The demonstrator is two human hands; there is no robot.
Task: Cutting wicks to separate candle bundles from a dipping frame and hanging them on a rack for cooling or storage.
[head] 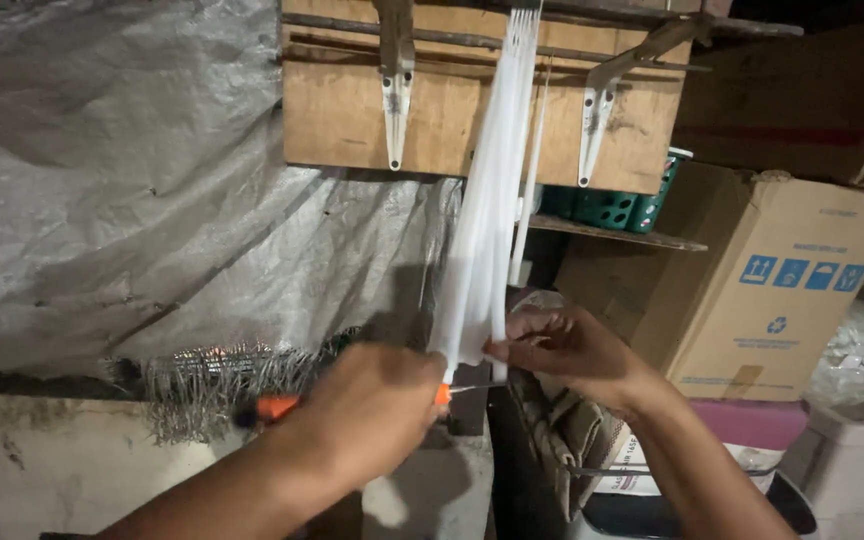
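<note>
Presently on view: one bundle of long white strips (492, 190), hanging from the top edge of a wooden board (342, 110) and reaching down to the two hands. Left hand (367, 415), seen from the back, closed around an orange-handled tool (277, 405); the handle shows on both sides of the fist, and a thin metal tip points right, just below the bundle's lower end. Whether the tip touches the strips cannot be told. Right hand (567, 352), fingers pinched shut on the bottom of the bundle, holding the strips together. Two white metal brackets (396, 110) fixed to the board, one on each side of the bundle. Grey plastic sheeting (122, 190) draped over the wall at left, above a wire brush-like fringe (212, 385) along a ledge. Green crate (612, 205) on a shelf behind the strips. Brown cardboard box (762, 280) with blue symbols at right, resting on a pink-topped container (752, 425). Folded cloth (562, 435) below the right hand.
</note>
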